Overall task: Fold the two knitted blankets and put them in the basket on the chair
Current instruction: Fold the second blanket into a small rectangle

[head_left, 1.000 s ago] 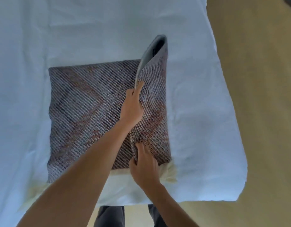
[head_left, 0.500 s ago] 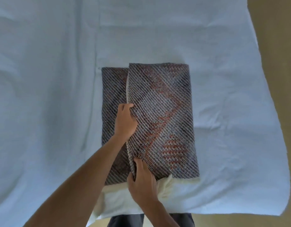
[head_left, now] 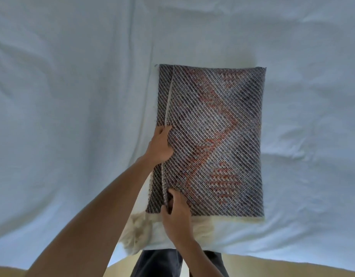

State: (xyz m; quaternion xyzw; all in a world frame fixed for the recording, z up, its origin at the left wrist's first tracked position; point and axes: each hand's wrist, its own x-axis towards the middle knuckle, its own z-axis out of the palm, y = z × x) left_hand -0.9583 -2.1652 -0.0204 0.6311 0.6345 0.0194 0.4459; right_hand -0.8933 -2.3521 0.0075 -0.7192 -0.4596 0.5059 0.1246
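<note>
Head view: my left hand (head_left: 159, 145) and right hand (head_left: 176, 213) both pinch the folded grey-and-rust knitted blanket's (head_left: 216, 136) left edge.

A pale blue sheet (head_left: 72, 96) covers nearly the whole view. It has soft wrinkles, and one long crease runs down from the top near the middle. Its near edge hangs a little over the side and makes a wavy line. Below this edge a tan floor (head_left: 292, 266) shows, at the bottom right and in the bottom left corner. At the bottom centre, dark grey trousers (head_left: 158, 264) stand close to the sheet's edge. The surface under the sheet is hidden.
</note>
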